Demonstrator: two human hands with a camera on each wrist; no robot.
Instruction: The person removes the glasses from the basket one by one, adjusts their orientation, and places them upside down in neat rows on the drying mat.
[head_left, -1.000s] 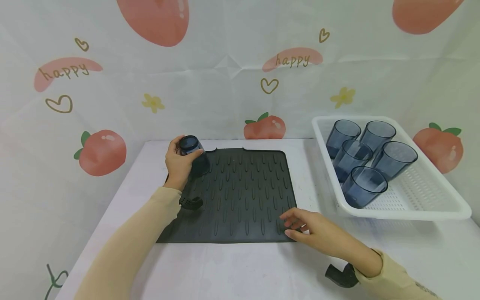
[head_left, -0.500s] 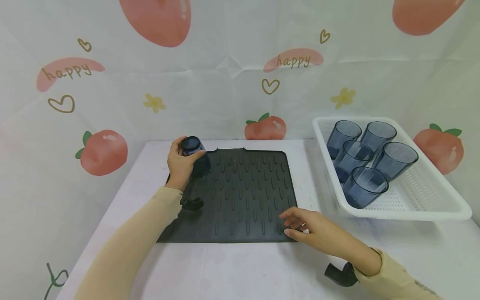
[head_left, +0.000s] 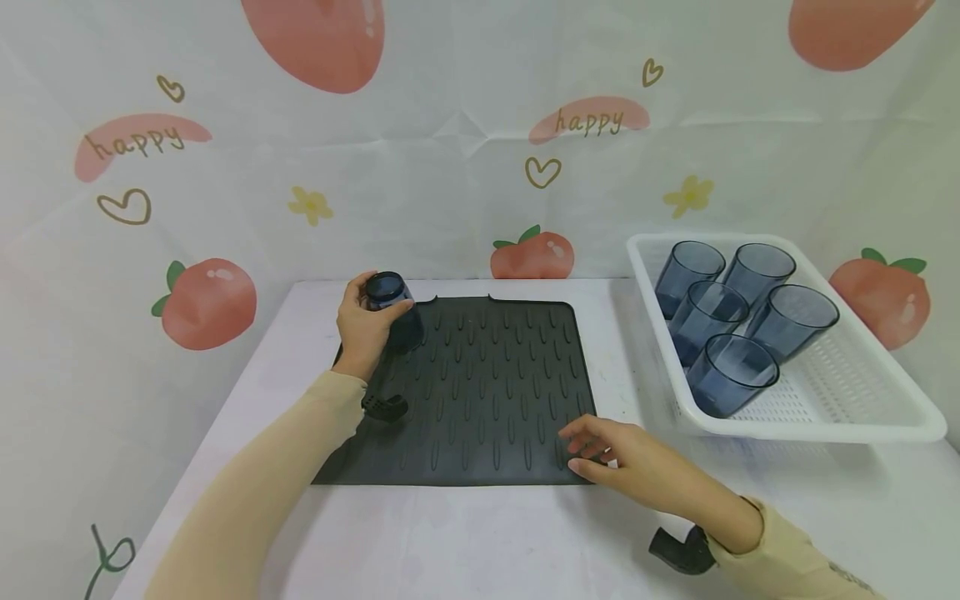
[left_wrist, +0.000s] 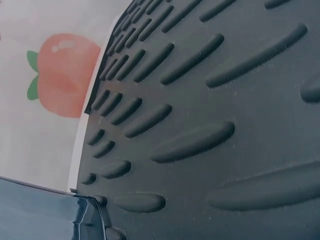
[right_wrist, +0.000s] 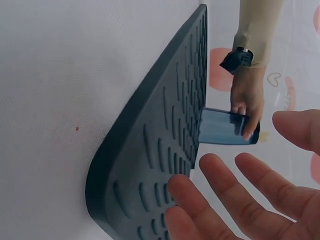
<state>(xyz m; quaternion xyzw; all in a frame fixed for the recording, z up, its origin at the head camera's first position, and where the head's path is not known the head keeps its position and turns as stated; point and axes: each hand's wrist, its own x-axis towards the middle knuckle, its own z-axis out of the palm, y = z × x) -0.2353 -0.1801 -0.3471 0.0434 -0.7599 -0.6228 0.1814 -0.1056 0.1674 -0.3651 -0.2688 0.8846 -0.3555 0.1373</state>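
My left hand (head_left: 362,335) grips a blue-tinted drinking glass (head_left: 407,332) near its base, at the back left of a dark ridged drying mat (head_left: 480,392). The glass is upside down, and in the right wrist view its rim meets the mat. Only part of this glass (left_wrist: 35,215) shows in the left wrist view, where the hand itself is out of sight. Over the mat's front right corner, my right hand (head_left: 626,461) holds nothing. Its fingers (right_wrist: 250,207) are spread and loosely bent in the right wrist view.
On the right stands a white plastic basket (head_left: 817,430) with several blue glasses (head_left: 731,375) leaning in its left part, mouths up. A printed cloth (head_left: 420,192) hangs behind the white table (head_left: 450,542).
The head view has shifted very slightly. Both hands and the glass otherwise keep their places, the left hand still gripping the glass.
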